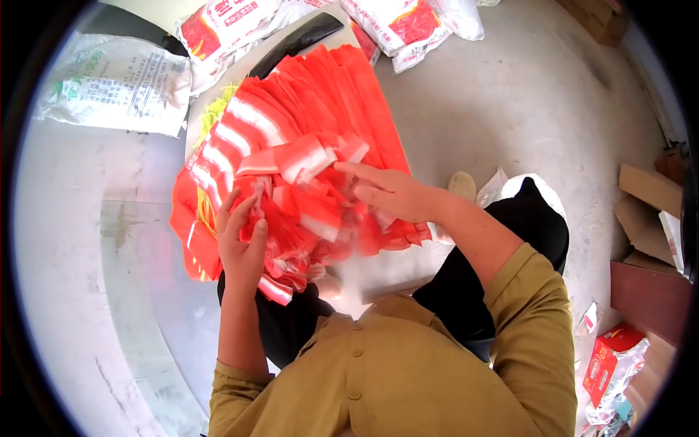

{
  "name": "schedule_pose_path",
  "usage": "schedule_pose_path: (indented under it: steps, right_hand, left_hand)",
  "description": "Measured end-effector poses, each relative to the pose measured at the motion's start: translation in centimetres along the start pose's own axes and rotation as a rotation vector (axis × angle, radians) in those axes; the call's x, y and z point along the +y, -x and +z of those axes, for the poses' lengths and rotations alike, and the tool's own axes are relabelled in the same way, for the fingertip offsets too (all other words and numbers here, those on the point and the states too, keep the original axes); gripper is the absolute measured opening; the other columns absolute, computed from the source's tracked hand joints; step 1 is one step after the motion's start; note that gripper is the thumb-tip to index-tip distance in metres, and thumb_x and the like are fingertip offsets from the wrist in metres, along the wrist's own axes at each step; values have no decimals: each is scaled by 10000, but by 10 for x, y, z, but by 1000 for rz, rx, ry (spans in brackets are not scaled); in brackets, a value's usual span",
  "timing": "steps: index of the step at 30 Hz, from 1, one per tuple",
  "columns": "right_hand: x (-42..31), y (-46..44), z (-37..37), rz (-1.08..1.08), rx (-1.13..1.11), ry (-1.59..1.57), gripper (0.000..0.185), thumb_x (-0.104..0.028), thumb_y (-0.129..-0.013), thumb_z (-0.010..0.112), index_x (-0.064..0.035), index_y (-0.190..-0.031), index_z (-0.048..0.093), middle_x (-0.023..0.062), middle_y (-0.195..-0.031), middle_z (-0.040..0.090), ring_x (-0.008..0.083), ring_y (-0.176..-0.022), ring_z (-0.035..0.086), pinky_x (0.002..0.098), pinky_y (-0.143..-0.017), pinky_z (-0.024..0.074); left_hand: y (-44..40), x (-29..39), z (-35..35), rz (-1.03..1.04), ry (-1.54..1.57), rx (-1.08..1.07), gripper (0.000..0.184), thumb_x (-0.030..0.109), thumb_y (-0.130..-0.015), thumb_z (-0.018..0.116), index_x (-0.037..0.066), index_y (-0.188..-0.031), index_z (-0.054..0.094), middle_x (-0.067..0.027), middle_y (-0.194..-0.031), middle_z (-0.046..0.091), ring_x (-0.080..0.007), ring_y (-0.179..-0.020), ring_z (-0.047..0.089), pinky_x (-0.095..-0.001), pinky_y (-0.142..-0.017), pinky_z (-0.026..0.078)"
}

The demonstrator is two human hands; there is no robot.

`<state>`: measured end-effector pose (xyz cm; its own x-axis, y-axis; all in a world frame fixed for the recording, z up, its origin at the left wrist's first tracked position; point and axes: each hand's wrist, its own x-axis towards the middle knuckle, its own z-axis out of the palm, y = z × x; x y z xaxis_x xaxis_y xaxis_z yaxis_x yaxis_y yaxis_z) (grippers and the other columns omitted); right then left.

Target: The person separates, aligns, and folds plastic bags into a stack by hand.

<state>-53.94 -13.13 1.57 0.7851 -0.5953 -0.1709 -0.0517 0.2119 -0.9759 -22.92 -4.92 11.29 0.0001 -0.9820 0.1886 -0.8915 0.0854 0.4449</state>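
A thick pile of red mesh bags point(342, 95) with white bands lies across a low bench in front of me. Yellow drawstrings point(216, 113) stick out along its left side. My left hand point(244, 237) is at the pile's left part, fingers raised and apart, close to a crumpled whitish strip. From the right, my right hand point(386, 191) reaches over the pile with fingers extended. Its fingertips are beside a loose folded red-and-white piece point(309, 159) on top; whether they touch it I cannot tell. The bunched red material between the hands is partly blurred.
A black object point(302, 40) lies behind the pile. Printed white sacks point(408, 29) stand at the back, and another white sack point(120, 84) is at the left. On the right are open cardboard boxes point(648, 218) and a red box point(611, 360). My knees flank the bench.
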Motion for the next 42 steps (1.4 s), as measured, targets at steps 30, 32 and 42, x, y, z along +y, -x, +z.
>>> schedule_pose_path:
  steps: [30, 32, 42]
  right_hand:
    - [8, -16, -19, -216, 506, 282, 477, -261, -1031, 660, -41, -1445, 570, 142, -1279, 698, 259, -1186, 666, 390, -988, 530]
    - [7, -18, -16, -144, 384, 478, 544, -319, -1043, 629, -57, -1508, 522, 182, -1335, 672, 331, -1217, 643, 422, -1023, 509]
    - [-18, 6, -10, 19, 161, 490, 619, -343, -1039, 600, -113, -1591, 438, 224, -1208, 701, 398, -1083, 661, 467, -953, 519]
  left_hand:
    - [27, -18, 24, -130, 597, -77, 466, 192, -1086, 489, -9, -1506, 506, -130, -1345, 632, -223, -1229, 613, -360, -1088, 461]
    - [32, -21, 21, 33, 641, -99, 426, 205, -1085, 501, -17, -1444, 552, -120, -1258, 673, -213, -1128, 655, -359, -980, 506]
    - [-13, -48, 20, -76, 155, -111, 508, 289, -1096, 510, 32, -1534, 499, -170, -1576, 488, -328, -1493, 431, -436, -1228, 338]
